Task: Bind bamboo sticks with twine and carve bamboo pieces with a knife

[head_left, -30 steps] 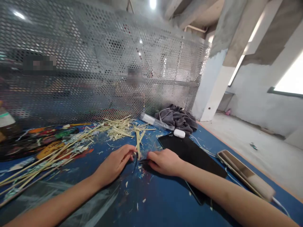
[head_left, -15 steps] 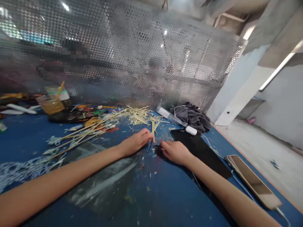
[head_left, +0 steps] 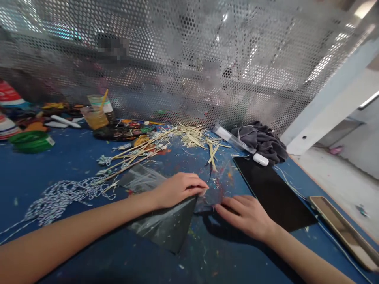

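Note:
A clear plastic sheet, creased and with whitish streaks, lies on the blue table under my left forearm. My left hand is closed, its fingertips and thumb pinched on the sheet's upper right part. Lower and to the right, my right hand has bent fingers, with thumb and fingertips together at what looks like the sheet's right edge. Beyond the hands, flat pale strips lie on the table, close to a pile of thin shavings.
To the left lie thin sticks and a speckled cord. Cups and a green roll stand behind. On the right are a black panel, white earphone case, dark cloth and phone. Perforated metal borders the back.
My hands have come away from the pale strips, toward me. The thin dark item at my right fingertips is no longer in them. The plastic sheet is now lifted and folded. The view has turned left.

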Motion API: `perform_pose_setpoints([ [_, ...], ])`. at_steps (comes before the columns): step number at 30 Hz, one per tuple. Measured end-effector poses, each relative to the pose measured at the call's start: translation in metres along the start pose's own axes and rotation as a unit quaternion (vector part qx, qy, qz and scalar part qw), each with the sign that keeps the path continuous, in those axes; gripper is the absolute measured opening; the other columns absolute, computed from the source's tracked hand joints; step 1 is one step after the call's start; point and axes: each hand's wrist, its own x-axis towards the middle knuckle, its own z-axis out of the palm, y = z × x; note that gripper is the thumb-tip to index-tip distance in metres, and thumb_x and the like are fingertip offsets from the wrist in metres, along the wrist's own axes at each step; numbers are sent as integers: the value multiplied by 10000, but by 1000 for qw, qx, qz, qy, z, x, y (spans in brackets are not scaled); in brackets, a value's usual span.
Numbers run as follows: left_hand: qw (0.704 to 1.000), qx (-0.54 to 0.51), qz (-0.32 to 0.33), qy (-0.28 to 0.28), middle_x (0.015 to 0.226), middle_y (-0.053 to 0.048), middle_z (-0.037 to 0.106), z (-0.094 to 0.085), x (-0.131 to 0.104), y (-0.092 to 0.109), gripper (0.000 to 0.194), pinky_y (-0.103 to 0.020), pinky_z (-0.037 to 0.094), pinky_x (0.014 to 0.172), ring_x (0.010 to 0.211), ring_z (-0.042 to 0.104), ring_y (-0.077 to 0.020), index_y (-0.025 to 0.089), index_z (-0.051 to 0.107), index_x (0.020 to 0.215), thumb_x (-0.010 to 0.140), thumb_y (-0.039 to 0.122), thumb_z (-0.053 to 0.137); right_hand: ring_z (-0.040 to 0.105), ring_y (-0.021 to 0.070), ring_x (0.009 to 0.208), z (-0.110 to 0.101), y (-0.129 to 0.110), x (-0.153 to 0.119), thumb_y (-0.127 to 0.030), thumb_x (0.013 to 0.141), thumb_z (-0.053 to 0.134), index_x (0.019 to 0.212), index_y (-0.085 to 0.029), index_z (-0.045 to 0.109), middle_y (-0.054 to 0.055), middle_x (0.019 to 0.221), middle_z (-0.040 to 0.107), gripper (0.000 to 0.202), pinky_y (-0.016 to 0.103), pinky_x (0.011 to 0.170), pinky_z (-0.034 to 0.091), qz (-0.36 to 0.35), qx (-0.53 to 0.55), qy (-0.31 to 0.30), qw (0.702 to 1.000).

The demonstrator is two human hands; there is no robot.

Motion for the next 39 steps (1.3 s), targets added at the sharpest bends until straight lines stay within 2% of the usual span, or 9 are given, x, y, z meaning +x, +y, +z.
perform_pose_setpoints([
  [2,1000,0,-17,0,917,-27,745,6,0,-8,140,-254,465,763,839,669,-163,191,731,982,916,243,619,600,118,640,1,-8,1,-120,942,498,1144,-224,608,25,902,706,253,254,544,408,6,30,-4,1000],
  [5,1000,-11,-19,-6,859,-8,748,12,-2,-16,87,-238,458,759,814,660,-152,205,756,879,875,241,678,604,112,642,10,-11,-1,-136,950,481,1207,-247,592,22,914,690,302,240,528,413,31,79,-40,996],
  [9,999,-26,-11,-15,888,-10,747,14,-4,-19,92,-235,453,812,835,659,-142,220,770,896,872,216,681,630,109,660,19,-7,-3,-114,942,444,1274,-264,573,30,943,680,387,227,524,437,78,78,-81,991],
  [13,999,-45,5,-24,906,-19,755,12,-6,-18,130,-252,463,819,832,666,-147,226,761,929,899,205,635,610,111,577,15,-7,1,-135,935,451,1263,-248,601,24,866,676,377,231,470,426,72,40,-100,992],
  [18,997,-74,24,-30,927,-21,762,8,-8,-15,231,-236,472,773,856,655,-147,214,730,981,892,110,545,612,133,550,5,-9,7,-120,952,384,1247,-202,614,43,839,678,383,256,443,446,67,32,-113,991],
  [26,993,-113,-26,-15,788,18,705,7,-8,-13,227,-174,463,658,702,631,-101,195,676,867,747,50,549,622,138,629,10,-7,5,-102,982,336,1264,-118,574,52,823,668,369,261,504,467,49,68,-100,991],
  [30,994,-101,-29,-20,718,36,662,7,-6,-12,201,-175,423,631,661,591,-92,188,642,768,697,36,531,611,127,586,10,-7,5,-127,1005,319,1296,-160,542,13,779,636,369,280,451,381,80,86,-139,983],
  [33,995,-93,-29,-21,696,36,642,7,-5,-12,126,-183,397,615,654,571,-93,179,586,699,716,62,545,571,118,514,8,-6,8,-161,1018,334,1287,-186,552,-3,762,625,347,300,439,330,96,107,-161,976],
  [39,995,-88,-46,-11,633,59,564,9,-5,-11,158,-178,380,584,613,558,-82,188,457,661,759,103,546,629,107,614,6,1,17,-221,1025,398,1202,-237,620,-9,789,666,285,255,518,376,147,225,-197,943],
])
